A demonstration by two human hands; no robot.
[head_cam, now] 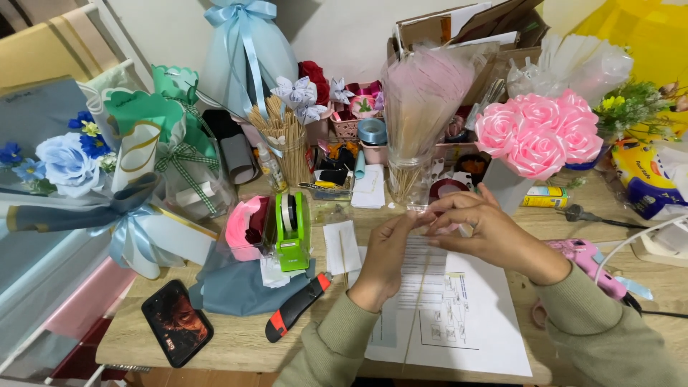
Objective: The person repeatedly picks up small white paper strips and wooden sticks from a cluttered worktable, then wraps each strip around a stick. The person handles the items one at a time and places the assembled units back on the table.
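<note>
Your left hand (pixel 390 247) and right hand (pixel 476 229) pinch a thin wooden stick (pixel 419 287) above the printed paper sheet (pixel 459 315); keep wrapping steadily.

What is pinched between the fingertips of the left hand (pixel 387 251) and the right hand (pixel 481 229) at centre frame is too small and pale to be made out. The printed sheet (pixel 459 315) beneath is partly covered by both forearms. The yellow bag (pixel 638 36) at upper right is cut off by the frame edge, as is the blue cloth (pixel 36 115) at upper left.
</note>
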